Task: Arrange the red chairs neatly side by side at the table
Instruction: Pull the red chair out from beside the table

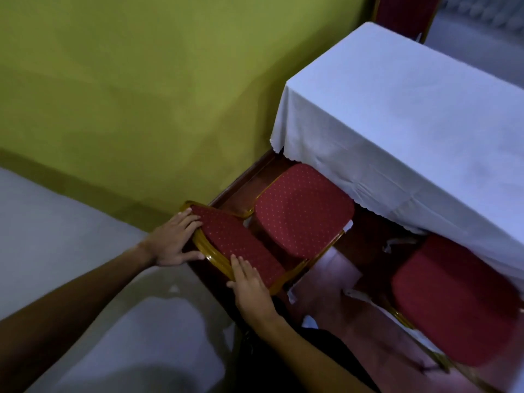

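Observation:
A red chair point(303, 211) with white dots and a gold frame stands at the near end of the table point(411, 109), its seat partly under the white cloth. My left hand point(173, 241) grips the left end of its backrest top. My right hand point(249, 285) grips the right end of the same backrest. A second red chair point(453, 302) stands to the right, its seat also tucked slightly under the cloth. The top of a third red chair point(402, 12) shows beyond the table's far end.
A yellow-green wall point(141, 95) runs close along the left of the table and chair. The chairs stand on a dark red wooden floor point(340, 307) with a raised edge; grey floor point(71, 222) lies to the lower left. White scraps lie under the chairs.

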A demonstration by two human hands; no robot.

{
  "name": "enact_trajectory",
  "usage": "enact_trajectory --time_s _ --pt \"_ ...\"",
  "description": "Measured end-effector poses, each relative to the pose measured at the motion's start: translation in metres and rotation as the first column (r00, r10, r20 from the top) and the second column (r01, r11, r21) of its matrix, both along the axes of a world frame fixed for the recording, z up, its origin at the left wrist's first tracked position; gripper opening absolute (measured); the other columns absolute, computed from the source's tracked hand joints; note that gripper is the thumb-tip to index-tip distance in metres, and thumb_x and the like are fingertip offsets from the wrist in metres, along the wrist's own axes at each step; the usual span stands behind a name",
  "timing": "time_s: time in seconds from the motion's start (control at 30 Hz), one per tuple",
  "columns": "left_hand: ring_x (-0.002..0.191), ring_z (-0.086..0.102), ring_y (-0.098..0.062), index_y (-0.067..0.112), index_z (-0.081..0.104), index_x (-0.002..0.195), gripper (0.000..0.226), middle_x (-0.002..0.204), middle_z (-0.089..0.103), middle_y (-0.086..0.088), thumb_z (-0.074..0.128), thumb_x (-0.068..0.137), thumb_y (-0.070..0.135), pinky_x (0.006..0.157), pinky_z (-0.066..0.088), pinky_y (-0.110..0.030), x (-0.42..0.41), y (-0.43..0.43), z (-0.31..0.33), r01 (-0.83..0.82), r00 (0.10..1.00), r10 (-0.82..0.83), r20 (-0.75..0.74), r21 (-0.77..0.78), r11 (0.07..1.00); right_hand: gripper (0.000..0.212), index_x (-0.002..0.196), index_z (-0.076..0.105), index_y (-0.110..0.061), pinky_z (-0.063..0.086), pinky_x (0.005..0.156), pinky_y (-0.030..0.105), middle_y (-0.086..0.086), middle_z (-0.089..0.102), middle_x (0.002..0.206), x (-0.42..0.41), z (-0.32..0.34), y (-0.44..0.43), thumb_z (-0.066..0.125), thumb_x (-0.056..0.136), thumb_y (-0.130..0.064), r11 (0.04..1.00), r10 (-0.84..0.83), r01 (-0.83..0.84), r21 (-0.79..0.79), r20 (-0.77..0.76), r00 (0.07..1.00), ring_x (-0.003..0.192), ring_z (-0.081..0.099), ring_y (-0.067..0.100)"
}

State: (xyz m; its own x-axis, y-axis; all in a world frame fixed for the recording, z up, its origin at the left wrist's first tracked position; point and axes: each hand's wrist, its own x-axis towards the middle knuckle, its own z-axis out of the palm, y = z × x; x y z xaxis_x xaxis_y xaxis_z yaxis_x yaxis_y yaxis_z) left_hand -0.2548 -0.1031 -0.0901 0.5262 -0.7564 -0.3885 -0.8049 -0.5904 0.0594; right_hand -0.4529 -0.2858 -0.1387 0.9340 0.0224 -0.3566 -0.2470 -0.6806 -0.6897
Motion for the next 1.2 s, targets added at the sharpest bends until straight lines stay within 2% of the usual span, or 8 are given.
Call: enact_trajectory --time_s 0.3,0.5,0.53,0.6,0.7,0.9,1.07,1.2 --pt "0.147 0.028 -0.029 0.002 0.041 0.146 0.119 0.151 0.043 -0.017 0.018 0.073 0.093 0.122 0.016 -0.041 0.001 -0.007 0.000 0.048 0.999 -0.046 -0.017 0.105 0.993 0.064 0.158 0.025 -0.020 0.028 0.119 0.047 0.011 0.033 0.161 -0.001 0.004 -0.007 0.055 0.101 -0.017 0.996 -0.053 0.054 0.069 -0.012 0.999 0.148 0.030 0.027" --pt "0.149 0.023 -0.025 0.008 0.032 0.151 0.132 0.158 0.034 -0.011 0.002 0.061 0.100 0.121 0.017 -0.037 0.009 -0.018 0.010 -0.024 0.999 0.027 -0.018 0.152 0.988 0.062 0.155 0.034 -0.019 0.032 0.118 0.043 0.012 0.042 0.155 0.013 0.009 -0.011 0.061 0.098 -0.015 0.990 -0.111 0.110 0.088 0.004 0.994 0.143 0.039 0.027" --pt "0.150 0.022 -0.025 0.007 0.031 0.151 0.130 0.159 0.032 -0.010 0.005 0.064 0.099 0.120 0.018 -0.038 0.011 -0.021 0.013 -0.037 0.999 0.041 -0.020 0.153 0.988 0.062 0.155 0.034 -0.020 0.032 0.118 0.044 0.012 0.042 0.156 0.017 0.010 -0.013 0.060 0.099 -0.015 0.990 -0.114 0.113 0.084 0.004 0.994 0.143 0.039 0.027" --pt "0.151 0.017 -0.024 0.007 0.027 0.153 0.115 0.161 0.027 -0.011 0.025 0.075 0.091 0.119 0.019 -0.039 0.015 -0.027 0.015 -0.070 0.997 0.073 -0.021 0.145 0.987 0.062 0.155 0.033 -0.019 0.032 0.118 0.046 0.012 0.041 0.156 0.026 0.012 -0.019 0.059 0.099 -0.014 0.991 -0.115 0.114 0.065 0.008 0.993 0.142 0.039 0.028" --pt "0.153 0.005 -0.024 0.005 0.010 0.157 0.105 0.165 0.008 -0.012 0.044 0.086 0.074 0.122 0.009 -0.038 0.022 -0.038 0.015 -0.122 0.988 0.134 -0.079 0.140 0.983 0.062 0.155 0.032 -0.018 0.032 0.117 0.047 0.014 0.041 0.156 0.039 0.014 -0.028 0.059 0.099 -0.014 0.992 -0.119 0.118 0.040 0.016 0.993 0.142 0.039 0.029" --pt "0.153 -0.007 -0.025 0.004 -0.006 0.156 0.100 0.165 -0.008 -0.012 0.047 0.093 0.061 0.124 0.003 -0.040 0.027 -0.060 0.013 -0.233 0.959 0.240 -0.152 0.064 0.970 0.062 0.157 0.030 -0.018 0.031 0.117 0.048 0.014 0.041 0.156 0.062 0.013 -0.046 0.057 0.101 -0.018 0.989 -0.150 0.150 -0.001 0.013 0.989 0.145 0.036 0.029" --pt "0.153 -0.004 -0.028 0.002 -0.004 0.156 0.095 0.165 -0.005 -0.016 0.049 0.096 0.055 0.124 0.006 -0.041 0.037 -0.079 0.018 -0.241 0.953 0.255 -0.163 0.102 0.965 0.060 0.157 0.028 -0.016 0.030 0.117 0.050 0.015 0.040 0.156 0.076 0.008 -0.057 0.054 0.103 -0.020 0.990 -0.142 0.142 0.003 -0.014 0.990 0.145 0.034 0.031" --pt "0.153 0.002 -0.031 0.000 0.002 0.156 0.093 0.165 0.002 -0.018 0.052 0.096 0.051 0.122 0.011 -0.042 0.042 -0.091 0.022 -0.226 0.960 0.249 -0.129 0.171 0.959 0.065 0.159 0.018 -0.017 0.026 0.119 0.046 0.017 0.029 0.161 0.078 0.007 -0.072 0.048 0.105 -0.035 0.996 -0.053 0.063 0.068 -0.135 0.989 0.147 0.028 0.035"
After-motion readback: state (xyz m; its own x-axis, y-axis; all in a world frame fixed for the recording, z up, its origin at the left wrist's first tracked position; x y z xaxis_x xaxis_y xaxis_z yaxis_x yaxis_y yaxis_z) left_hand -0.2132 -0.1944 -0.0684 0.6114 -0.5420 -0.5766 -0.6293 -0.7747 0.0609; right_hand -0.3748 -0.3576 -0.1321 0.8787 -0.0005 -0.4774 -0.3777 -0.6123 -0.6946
